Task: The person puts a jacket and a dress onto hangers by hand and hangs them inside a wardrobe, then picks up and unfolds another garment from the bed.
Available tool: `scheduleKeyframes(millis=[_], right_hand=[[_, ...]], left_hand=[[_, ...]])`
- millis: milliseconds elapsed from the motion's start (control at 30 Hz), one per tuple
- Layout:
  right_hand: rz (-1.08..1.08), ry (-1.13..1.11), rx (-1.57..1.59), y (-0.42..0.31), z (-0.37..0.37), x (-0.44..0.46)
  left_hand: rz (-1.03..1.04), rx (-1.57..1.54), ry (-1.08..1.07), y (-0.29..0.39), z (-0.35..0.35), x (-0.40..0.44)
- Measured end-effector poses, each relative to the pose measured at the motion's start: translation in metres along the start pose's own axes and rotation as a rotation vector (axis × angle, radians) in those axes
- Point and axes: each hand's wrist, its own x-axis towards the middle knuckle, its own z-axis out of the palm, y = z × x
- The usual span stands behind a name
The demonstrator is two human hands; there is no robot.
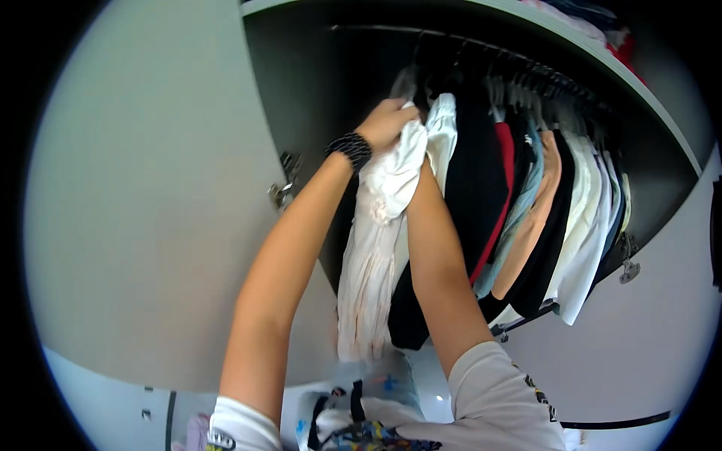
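Observation:
Both my arms reach up into the open wardrobe. My left hand is closed on the top of a pale cream garment, just below a clear hanger. The garment hangs down long and gathered, its upper part bunched and folded over. My right hand is hidden behind or inside the bunched white cloth; only the forearm shows below it. Just right of the hands hangs a white garment with a gathered top, beside a black one.
A hanging rail holds several garments, among them a red one and a peach one. The wardrobe door stands open at left, with metal hinges. Folded clothes lie on the upper shelf.

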Motion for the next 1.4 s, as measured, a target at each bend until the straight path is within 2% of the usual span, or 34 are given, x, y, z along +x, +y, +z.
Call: scheduleKeyframes(millis=[33,67,100,133,200,267,300,367,433,467,500,533,567,600,667,700,733,767,800,833,867,933,967,1000,1067,1133,1200,1267,1333,1400], right_hand=[[0.021,0.055,0.041,0.003,-0.003,-0.013],[0.052,0.106,0.092,0.003,-0.006,-0.035],[0.079,0.179,0.15,0.001,-0.012,-0.064],[0.103,0.226,0.181,0.0,-0.015,-0.098],[0.181,0.232,0.131,-0.002,-0.026,-0.196],[0.252,0.043,-0.223,0.008,-0.048,-0.317],[0.242,-0.203,-0.289,0.047,-0.069,-0.385],[0.547,-0.849,-0.403,0.09,-0.151,-0.501],[0.953,-1.276,-0.536,0.093,-0.223,-0.566],[1.042,-1.296,-0.639,0.099,-0.239,-0.573],[1.027,-1.341,-0.641,0.096,-0.241,-0.561],[0.895,-1.517,-0.8,0.086,-0.24,-0.543],[0.736,-1.693,-0.956,0.08,-0.238,-0.528],[0.508,-1.781,-0.922,0.084,-0.23,-0.516],[-0.002,-1.963,-0.775,0.098,-0.195,-0.494],[-0.058,-2.098,-0.854,0.105,-0.164,-0.484],[-0.174,-1.988,-0.7,0.089,-0.135,-0.451],[-0.528,-1.978,-0.666,0.104,-0.111,-0.431],[-0.748,-1.975,-0.724,0.125,-0.1,-0.409],[-0.953,-1.979,-1.062,0.134,-0.085,-0.38],[-1.0,-1.957,-1.182,0.144,-0.067,-0.356],[-0.896,-1.906,-1.245,0.17,-0.042,-0.321],[-0.842,-1.881,-1.274,0.179,-0.031,-0.309],[-0.829,-1.86,-1.285,0.186,-0.017,-0.303],[-0.82,-1.87,-1.313,0.201,0.003,-0.291],[-0.813,-1.905,-1.304,0.221,0.022,-0.279],[-0.801,-1.931,-1.262,0.231,0.033,-0.275],[-0.806,-2.015,-1.132,0.235,0.04,-0.281],[-0.834,-2.154,-0.857,0.221,0.057,-0.302],[-0.826,-2.318,-0.47,0.209,0.069,-0.345]], left_hand=[[-0.091,0.156,0.006,-0.009,-0.002,0.003],[-0.071,0.418,0.128,0.006,0.005,-0.011],[0.142,0.601,0.311,0.0,0.011,-0.016],[0.222,0.668,0.458,0.004,0.017,-0.025],[0.425,0.565,0.762,0.022,0.031,-0.073],[0.376,0.622,0.805,0.014,0.047,-0.144],[0.304,0.615,0.739,-0.001,0.059,-0.183],[0.093,0.58,0.557,-0.043,0.092,-0.275],[-0.086,0.583,0.315,-0.071,0.113,-0.369],[-0.27,0.493,0.151,-0.093,0.115,-0.417],[-0.656,0.325,-0.066,-0.113,0.113,-0.468],[-0.976,0.556,-0.165,-0.144,0.126,-0.53],[-1.091,0.712,-0.316,-0.163,0.136,-0.585],[-1.379,0.583,-0.197,-0.145,0.142,-0.609],[-1.552,0.485,0.068,-0.182,0.176,-0.699],[-1.708,0.45,0.411,-0.186,0.204,-0.74],[-1.834,0.405,0.785,-0.187,0.231,-0.761],[-2.018,0.377,1.05,-0.172,0.253,-0.759],[-2.054,0.319,1.18,-0.172,0.277,-0.762],[-1.786,-0.046,1.463,-0.17,0.305,-0.772],[-1.436,-0.355,1.72,-0.163,0.339,-0.779],[-1.317,-0.469,1.733,-0.113,0.381,-0.75],[-1.395,-0.283,1.732,-0.114,0.415,-0.747],[-1.367,-0.317,1.894,-0.112,0.455,-0.75],[-1.672,0.1,2.006,-0.129,0.536,-0.738],[-1.667,-0.367,2.402,-0.138,0.588,-0.715],[-2.123,-0.478,2.297,-0.15,0.644,-0.678],[-2.223,-0.744,2.229,-0.139,0.681,-0.617],[-2.377,-1.153,1.948,-0.121,0.69,-0.54],[-2.266,-1.414,1.784,-0.125,0.711,-0.48]])
